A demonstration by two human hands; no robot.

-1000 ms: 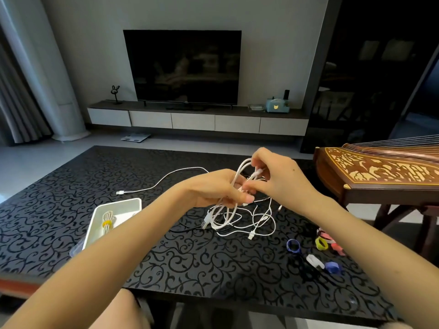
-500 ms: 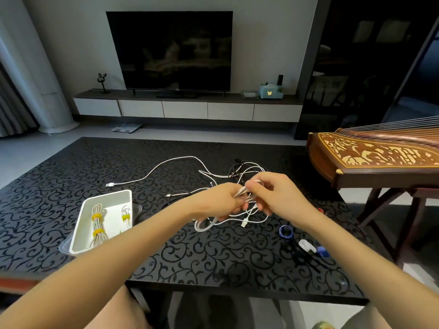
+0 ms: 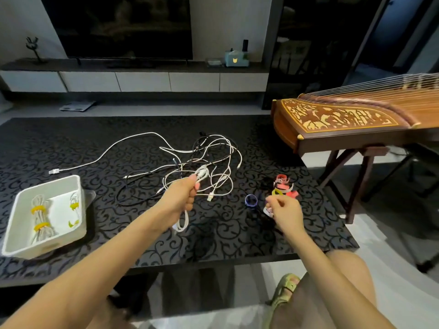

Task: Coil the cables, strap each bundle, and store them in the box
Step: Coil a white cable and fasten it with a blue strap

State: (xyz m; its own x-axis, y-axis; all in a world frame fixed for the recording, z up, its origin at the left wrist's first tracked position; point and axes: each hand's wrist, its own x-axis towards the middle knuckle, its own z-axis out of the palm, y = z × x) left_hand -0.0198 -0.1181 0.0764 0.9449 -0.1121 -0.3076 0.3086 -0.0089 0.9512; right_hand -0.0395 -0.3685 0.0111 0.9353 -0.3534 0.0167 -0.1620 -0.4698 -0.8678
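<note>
Head view: left grip [image 3: 180, 198] holds one coil [image 3: 202, 173]; two bundles [image 3: 40, 217] in box [image 3: 47, 244]

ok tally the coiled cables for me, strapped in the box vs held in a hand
strapped bundles in the box: 2
coil held in the left hand, no strap on it: 1
coil in the right hand: 0
total: 3; the loose tangle on the table is too knotted to count
</note>
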